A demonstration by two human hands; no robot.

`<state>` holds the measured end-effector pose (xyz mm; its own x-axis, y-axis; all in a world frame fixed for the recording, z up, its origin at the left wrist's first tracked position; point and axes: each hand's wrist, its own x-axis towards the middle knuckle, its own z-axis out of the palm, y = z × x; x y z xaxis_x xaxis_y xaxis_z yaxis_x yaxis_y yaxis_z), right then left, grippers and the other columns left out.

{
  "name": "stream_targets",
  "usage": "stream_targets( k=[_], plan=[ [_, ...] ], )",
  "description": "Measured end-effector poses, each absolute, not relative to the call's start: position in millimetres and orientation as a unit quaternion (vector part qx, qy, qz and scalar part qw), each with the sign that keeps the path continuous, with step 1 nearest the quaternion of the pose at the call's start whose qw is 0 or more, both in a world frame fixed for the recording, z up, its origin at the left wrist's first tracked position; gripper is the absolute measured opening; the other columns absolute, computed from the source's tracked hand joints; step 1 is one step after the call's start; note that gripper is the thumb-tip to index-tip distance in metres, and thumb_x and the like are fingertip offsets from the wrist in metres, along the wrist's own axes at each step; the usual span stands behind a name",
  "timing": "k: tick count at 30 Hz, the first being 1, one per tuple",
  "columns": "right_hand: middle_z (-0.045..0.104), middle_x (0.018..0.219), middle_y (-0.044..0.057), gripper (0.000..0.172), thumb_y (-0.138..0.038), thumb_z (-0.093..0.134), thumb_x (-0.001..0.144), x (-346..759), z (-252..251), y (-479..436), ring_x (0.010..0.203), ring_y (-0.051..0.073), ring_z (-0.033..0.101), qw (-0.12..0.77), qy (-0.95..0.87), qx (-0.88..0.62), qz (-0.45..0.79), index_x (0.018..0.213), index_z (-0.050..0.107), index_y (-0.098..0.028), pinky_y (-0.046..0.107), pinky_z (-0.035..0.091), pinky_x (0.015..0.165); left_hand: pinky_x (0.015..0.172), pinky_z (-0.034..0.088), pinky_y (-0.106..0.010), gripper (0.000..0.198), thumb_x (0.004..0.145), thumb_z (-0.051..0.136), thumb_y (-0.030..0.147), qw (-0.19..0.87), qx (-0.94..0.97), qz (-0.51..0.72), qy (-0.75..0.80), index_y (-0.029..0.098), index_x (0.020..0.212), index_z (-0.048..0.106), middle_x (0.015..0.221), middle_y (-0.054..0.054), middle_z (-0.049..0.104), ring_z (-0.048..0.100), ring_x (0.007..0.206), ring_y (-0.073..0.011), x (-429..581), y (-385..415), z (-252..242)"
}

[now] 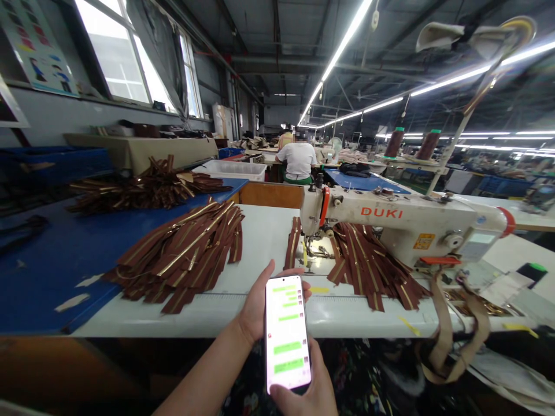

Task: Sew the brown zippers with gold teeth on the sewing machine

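A lit smartphone (pixel 287 335) showing green message bubbles is held upright in front of the sewing table. My left hand (pixel 255 306) wraps round its upper left side, with fingertips showing at the right edge. Around the lower right corner my right hand (pixel 310 387) is closed, its thumb over the bottom of the screen. Beyond the phone stands a white sewing machine (pixel 403 216) marked DUKI. Brown zippers with gold teeth lie in a pile (pixel 186 248) to the left, and another bunch of zippers (pixel 368 260) rests under the machine's arm. A single zipper strip (pixel 293 242) lies left of the needle.
A blue table (pixel 52 248) adjoins on the left, bearing a further heap of zippers (pixel 160 185). Thread cones (pixel 394 143) stand behind the machine. Beige straps (pixel 442 323) hang off the front right edge. A person in a white shirt (pixel 297 159) sits farther back.
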<state>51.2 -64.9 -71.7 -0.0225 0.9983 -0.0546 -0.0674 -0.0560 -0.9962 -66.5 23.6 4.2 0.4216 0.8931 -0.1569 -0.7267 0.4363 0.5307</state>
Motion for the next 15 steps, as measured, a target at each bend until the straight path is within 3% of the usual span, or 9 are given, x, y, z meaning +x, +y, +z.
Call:
stream_targets(
  k=[15],
  plan=[
    [0.069, 0.091, 0.006, 0.057, -0.011, 0.060, 0.050, 50, -57, -68, 0.080, 0.024, 0.064, 0.507, -0.457, -0.481, 0.551, 0.106, 0.054, -0.016, 0.030, 0.049, 0.073, 0.067, 0.051, -0.034, 0.052, 0.090, 0.043, 0.053, 0.820, 0.207, 0.493, 0.205, 0.008, 0.102, 0.066, 0.085, -0.017, 0.070, 0.068, 0.077, -0.0277, -67, 22, 5]
  ],
)
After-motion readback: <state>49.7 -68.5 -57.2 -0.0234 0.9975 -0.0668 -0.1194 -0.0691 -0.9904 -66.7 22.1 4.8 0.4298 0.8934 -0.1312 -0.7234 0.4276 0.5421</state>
